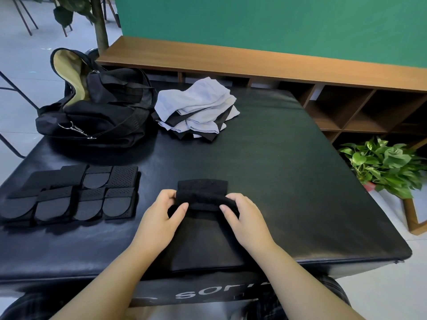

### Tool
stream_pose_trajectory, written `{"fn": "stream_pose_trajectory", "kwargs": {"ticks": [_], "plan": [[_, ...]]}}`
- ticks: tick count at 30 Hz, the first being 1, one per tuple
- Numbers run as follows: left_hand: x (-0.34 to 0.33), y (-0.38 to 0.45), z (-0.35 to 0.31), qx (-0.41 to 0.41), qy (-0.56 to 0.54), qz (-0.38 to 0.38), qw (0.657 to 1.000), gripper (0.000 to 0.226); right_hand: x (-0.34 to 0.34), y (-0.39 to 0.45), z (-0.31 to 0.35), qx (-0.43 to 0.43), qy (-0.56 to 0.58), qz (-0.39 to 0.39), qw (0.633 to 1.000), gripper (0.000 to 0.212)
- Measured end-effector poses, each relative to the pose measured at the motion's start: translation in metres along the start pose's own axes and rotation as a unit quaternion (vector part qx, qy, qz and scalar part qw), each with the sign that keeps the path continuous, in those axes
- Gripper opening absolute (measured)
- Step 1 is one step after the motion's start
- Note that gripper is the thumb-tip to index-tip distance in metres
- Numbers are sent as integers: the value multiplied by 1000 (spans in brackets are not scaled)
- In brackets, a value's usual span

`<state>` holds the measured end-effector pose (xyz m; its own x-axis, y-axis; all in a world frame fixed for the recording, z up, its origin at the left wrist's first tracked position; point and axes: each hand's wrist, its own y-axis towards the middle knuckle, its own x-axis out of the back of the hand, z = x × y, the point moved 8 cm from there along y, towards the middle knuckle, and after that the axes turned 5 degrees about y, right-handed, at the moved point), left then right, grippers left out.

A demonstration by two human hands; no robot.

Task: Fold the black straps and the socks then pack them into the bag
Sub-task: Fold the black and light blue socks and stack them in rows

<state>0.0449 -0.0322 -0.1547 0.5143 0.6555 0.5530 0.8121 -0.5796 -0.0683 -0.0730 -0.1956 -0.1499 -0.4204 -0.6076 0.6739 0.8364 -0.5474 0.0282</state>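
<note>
A black sock (202, 192) lies in front of me on the black padded table (288, 172), its near end rolled over into a fold. My left hand (161, 213) grips the left end of that fold and my right hand (242, 213) grips the right end. Several folded black straps (76, 195) lie in rows at the near left. A pile of white and black socks (198, 109) sits at the far middle. The black bag (97, 105) stands open at the far left, showing a tan lining.
A wooden shelf unit (346, 107) runs behind the table under a green wall. A potted green plant (383, 167) stands on the floor at the right. A tree trunk (100, 24) and chair legs are at the far left.
</note>
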Motion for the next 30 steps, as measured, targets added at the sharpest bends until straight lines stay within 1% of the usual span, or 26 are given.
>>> {"fn": "stream_pose_trajectory", "kwargs": {"ticks": [2, 7, 9, 13, 20, 24, 26, 28, 29, 30], "plan": [[1, 2, -1, 10, -1, -18, 1000, 28, 2, 6, -2, -28, 5, -10, 1000, 24], [-1, 11, 0, 55, -14, -55, 997, 42, 4, 20, 2, -83, 16, -28, 996, 37], [-2, 15, 1, 65, -6, -66, 996, 44, 5, 24, 6, -96, 3, -35, 995, 35], [0, 19, -5, 54, 43, -95, 993, 47, 4, 32, 10, -110, -42, -40, 992, 28], [3, 27, -9, 28, 130, -113, 985, 33, 3, 40, 4, -126, -97, -55, 986, 26], [5, 23, -16, -27, 170, -138, 975, 19, 3, 43, 2, -135, -89, -68, 985, 22], [4, 21, -16, -62, 160, -145, 974, 15, 8, 42, 7, -121, -88, -90, 985, 20], [0, 18, -16, -97, 150, -138, 974, 16, 10, 44, 16, -67, -125, -102, 985, 10], [-2, 17, -16, -105, 154, -132, 974, 17, 9, 45, 22, -37, -148, -96, 984, 4], [-4, 17, -14, -106, 160, -126, 973, 17, 6, 46, 28, -1, -168, -93, 981, 12]]}}
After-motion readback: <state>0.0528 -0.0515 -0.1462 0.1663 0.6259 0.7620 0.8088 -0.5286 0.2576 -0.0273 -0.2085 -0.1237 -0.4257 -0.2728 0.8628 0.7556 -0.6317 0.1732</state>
